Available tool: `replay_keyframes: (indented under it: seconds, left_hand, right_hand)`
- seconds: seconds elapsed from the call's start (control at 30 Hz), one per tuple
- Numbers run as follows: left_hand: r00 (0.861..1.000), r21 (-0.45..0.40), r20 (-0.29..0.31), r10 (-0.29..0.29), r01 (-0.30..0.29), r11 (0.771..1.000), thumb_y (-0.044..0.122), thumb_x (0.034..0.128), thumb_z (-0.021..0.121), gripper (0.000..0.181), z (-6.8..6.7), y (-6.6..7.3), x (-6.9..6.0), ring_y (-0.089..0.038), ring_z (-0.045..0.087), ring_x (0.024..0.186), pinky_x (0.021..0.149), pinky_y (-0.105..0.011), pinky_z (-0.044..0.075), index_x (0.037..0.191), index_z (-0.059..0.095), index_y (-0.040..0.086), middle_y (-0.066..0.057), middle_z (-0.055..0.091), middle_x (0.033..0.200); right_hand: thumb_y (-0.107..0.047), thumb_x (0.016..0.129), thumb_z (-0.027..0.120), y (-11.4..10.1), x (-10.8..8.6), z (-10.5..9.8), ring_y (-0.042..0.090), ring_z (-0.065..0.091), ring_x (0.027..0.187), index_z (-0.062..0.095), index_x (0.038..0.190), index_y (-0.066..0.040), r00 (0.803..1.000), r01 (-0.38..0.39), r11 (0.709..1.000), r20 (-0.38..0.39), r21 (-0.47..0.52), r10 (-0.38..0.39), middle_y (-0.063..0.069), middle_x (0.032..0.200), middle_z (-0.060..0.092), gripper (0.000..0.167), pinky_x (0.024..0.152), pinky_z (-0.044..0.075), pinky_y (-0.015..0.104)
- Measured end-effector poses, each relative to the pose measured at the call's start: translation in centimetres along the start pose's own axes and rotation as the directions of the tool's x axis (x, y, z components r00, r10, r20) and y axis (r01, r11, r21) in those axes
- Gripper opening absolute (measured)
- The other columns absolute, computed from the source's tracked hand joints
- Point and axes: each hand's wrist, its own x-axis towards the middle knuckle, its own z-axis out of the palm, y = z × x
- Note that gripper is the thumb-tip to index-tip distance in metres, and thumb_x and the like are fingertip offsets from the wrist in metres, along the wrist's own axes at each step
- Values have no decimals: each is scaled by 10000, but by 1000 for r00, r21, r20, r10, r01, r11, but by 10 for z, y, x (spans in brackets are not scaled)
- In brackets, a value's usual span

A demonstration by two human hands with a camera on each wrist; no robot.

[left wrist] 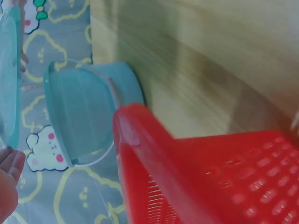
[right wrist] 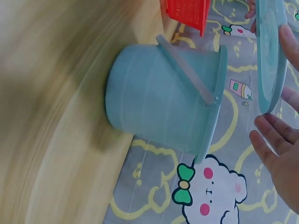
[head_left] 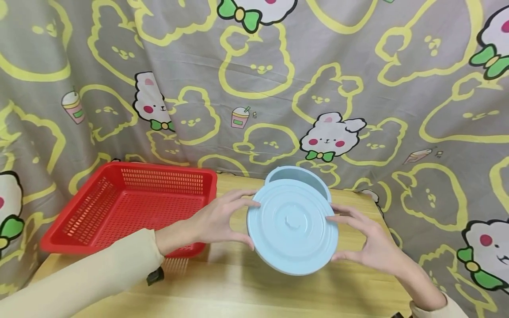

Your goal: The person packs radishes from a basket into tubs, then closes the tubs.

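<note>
A round light-blue bucket lid point(head_left: 292, 247) is held up between both hands, its knobbed top tilted toward me. My left hand point(head_left: 218, 218) grips the left edge, fingers on the rim and thumb lower down. On the opposite edge my right hand point(head_left: 371, 238) holds the rim in the same way. Behind and below the lid stands a light-blue bucket point(right wrist: 163, 93), upright on the table; in the head view the lid covers most of it. The wrist views show a gap between lid and bucket. The bucket's pale handle point(right wrist: 187, 70) hangs down against its side.
A red plastic basket point(head_left: 167, 170) with slotted walls sits on the left of the wooden table point(head_left: 222, 282). A grey curtain point(head_left: 262, 62) with yellow outlines and white cartoon animals hangs right behind the table.
</note>
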Motion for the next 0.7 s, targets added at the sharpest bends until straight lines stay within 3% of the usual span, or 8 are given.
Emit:
replay_keyframes:
  seconds: [0.27, 0.5, 0.7]
  left_hand:
    - [999, -36, 38, -32, 33, 999, 502, 632, 999, 890, 3, -14, 19, -286, 597, 1398, 1107, -434, 585, 1348, 659, 98, -116, 585, 1541]
    - [993, -54, 76, -92, 96, 994, 471, 651, 999, 854, 7, -28, 31, -323, 571, 1442, 1146, -475, 553, 1345, 669, 99, -130, 570, 1569]
    - [988, -75, 96, -122, 130, 989, 463, 666, 995, 818, 12, -40, 40, -304, 571, 1445, 1172, -489, 531, 1331, 676, 110, -106, 579, 1568]
  right_hand:
    - [-176, 573, 1038, 16, 8, -2, -79, 441, 1443, 707, 1351, -171, 1000, -8, 999, -8, 35, 8, 153, 1488, 600, 845, 1135, 318, 13]
    - [-123, 576, 1032, 29, 16, -2, -82, 433, 1445, 717, 1339, -169, 1000, -25, 998, -10, 54, 26, 168, 1515, 582, 827, 1144, 302, 16]
    - [-133, 604, 1025, 36, 21, -2, -100, 456, 1398, 727, 1325, -185, 996, -86, 993, 0, 76, 86, 148, 1515, 590, 783, 1094, 306, 1]
